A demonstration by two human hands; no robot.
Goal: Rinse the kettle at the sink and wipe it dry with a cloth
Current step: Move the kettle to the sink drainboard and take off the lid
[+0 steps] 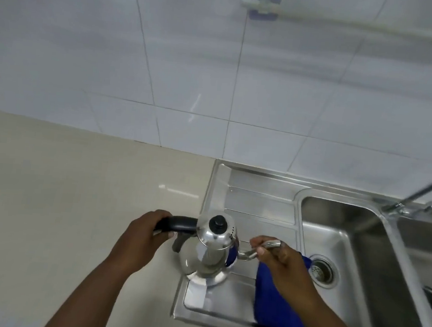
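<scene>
A shiny steel kettle (207, 254) with a black lid knob stands upright on the left end of the sink's draining board (258, 209). My left hand (141, 238) grips its black handle. My right hand (279, 259) pinches the curved spout near its tip. A blue cloth (277, 309) lies on the draining board under my right forearm, beside the basin; it does not look gripped.
The steel sink basin (353, 255) with a drain lies to the right, and a chrome tap (423, 193) reaches over it. A second basin shows at the far right. Beige countertop (61, 201) spreads to the left. White wall tiles rise behind, with a rail high up.
</scene>
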